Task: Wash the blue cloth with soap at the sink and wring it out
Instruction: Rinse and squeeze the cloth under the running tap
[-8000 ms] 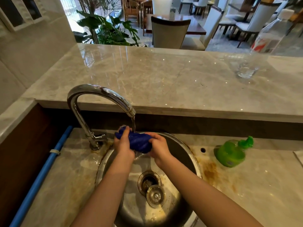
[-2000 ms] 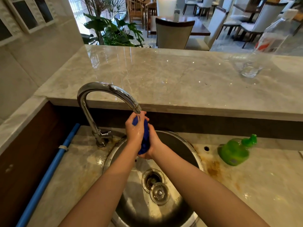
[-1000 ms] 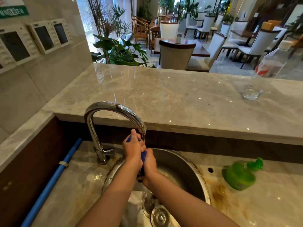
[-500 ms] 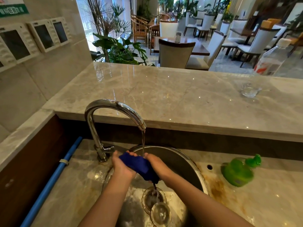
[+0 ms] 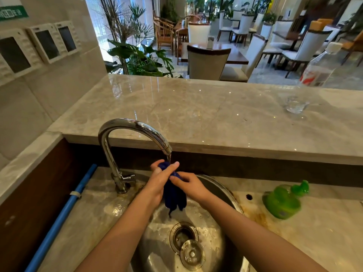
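While water is running from the tap [image 5: 137, 127], both forearms are reaching in over the sink [image 5: 211, 234]. The left hand [image 5: 160, 182] is wrapping its fingers round the top of the blue cloth [image 5: 173, 197], just under the spout; the right hand [image 5: 189, 185] is apparently pinching it from the right. The cloth is hanging bunched between both palms, near the sink's back rim.

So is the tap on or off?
On. A thin stream of water falls from the tap onto the blue cloth, which the left hand and right hand hold over the sink.
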